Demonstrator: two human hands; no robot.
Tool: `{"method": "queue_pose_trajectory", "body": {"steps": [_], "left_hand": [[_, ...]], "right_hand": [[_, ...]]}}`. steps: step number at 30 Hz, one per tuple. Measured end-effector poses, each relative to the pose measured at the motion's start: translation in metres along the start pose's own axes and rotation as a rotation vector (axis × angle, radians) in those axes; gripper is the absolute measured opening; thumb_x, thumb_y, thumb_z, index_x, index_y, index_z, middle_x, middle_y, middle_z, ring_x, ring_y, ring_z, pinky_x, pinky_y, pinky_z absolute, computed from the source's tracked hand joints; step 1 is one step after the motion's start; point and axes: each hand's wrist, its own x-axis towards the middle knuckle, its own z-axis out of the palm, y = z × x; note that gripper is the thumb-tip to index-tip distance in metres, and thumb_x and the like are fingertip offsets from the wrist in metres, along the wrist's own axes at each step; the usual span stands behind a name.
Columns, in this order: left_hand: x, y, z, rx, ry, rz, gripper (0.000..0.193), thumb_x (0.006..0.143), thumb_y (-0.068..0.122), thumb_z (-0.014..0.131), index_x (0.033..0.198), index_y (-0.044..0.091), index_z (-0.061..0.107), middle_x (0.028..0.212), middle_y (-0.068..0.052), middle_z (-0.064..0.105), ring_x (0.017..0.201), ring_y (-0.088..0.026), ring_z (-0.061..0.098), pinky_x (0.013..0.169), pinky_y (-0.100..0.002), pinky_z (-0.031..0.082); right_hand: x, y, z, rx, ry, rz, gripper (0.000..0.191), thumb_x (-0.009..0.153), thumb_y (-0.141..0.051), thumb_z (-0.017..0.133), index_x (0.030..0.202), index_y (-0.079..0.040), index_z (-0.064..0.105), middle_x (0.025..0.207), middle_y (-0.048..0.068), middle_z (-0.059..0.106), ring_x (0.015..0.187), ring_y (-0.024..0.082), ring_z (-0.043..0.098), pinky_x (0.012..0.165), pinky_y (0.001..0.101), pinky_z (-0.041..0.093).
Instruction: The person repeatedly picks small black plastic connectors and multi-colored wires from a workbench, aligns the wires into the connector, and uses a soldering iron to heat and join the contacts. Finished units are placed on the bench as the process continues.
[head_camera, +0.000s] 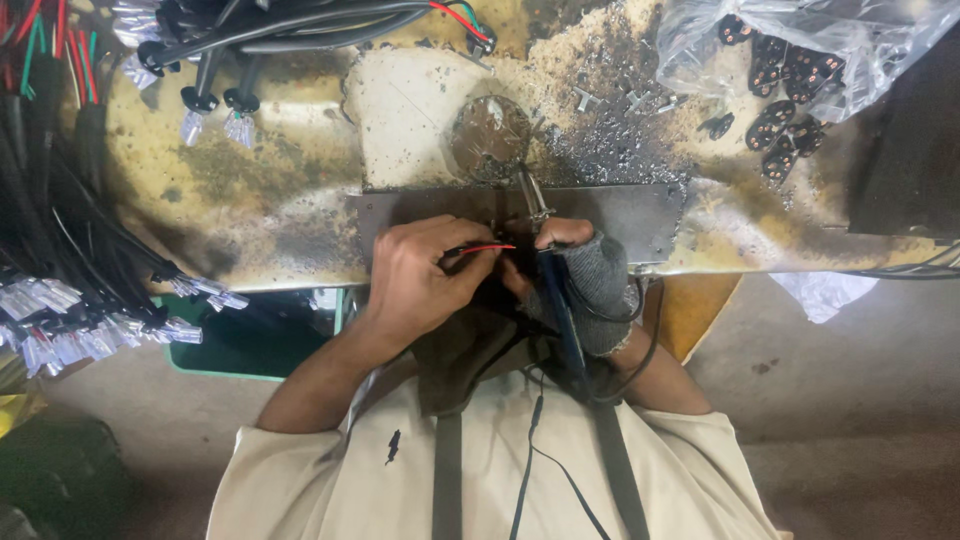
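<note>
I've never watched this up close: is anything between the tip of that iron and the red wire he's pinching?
Nothing visible. The left hand pinches the red wire over the grey metal plate; the soldering iron in the gloved right hand reaches past it, with open space between.

Left hand (420, 270) pinching red wire (490, 248), right hand (585, 275) around soldering iron (545, 240).

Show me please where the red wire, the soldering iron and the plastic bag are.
red wire (490, 248): head view, middle of its bare stretch.
soldering iron (558, 300): head view, on its dark handle.
plastic bag (800, 50): head view, on its clear film.
</note>
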Motion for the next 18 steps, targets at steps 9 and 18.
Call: {"method": "queue_pose_trajectory", "body": {"steps": [9, 18], "left_hand": [[-0.002, -0.003, 0.001, -0.01, 0.027, 0.02, 0.008, 0.086, 0.01, 0.079, 0.093, 0.007, 0.078, 0.076, -0.008, 0.068, 0.061, -0.024, 0.067, 0.054, -0.035, 0.05], [-0.001, -0.001, 0.005, 0.018, 0.07, 0.049, 0.009, 0.083, 0.008, 0.08, 0.091, 0.006, 0.077, 0.072, -0.008, 0.065, 0.06, -0.025, 0.065, 0.054, -0.036, 0.048]], "right_hand": [[-0.011, -0.014, -0.005, -0.332, 0.206, -0.127, 0.056, 0.087, -0.002, 0.084, 0.117, -0.004, 0.037, 0.101, 0.008, 0.057, 0.083, 0.016, 0.056, 0.075, 0.0267, 0.045], [-0.01, -0.004, -0.009, 0.254, 0.028, 0.064, 0.044, 0.096, -0.004, 0.077, 0.124, -0.005, 0.043, 0.108, 0.006, 0.062, 0.086, 0.01, 0.064, 0.076, 0.0217, 0.052]]}}
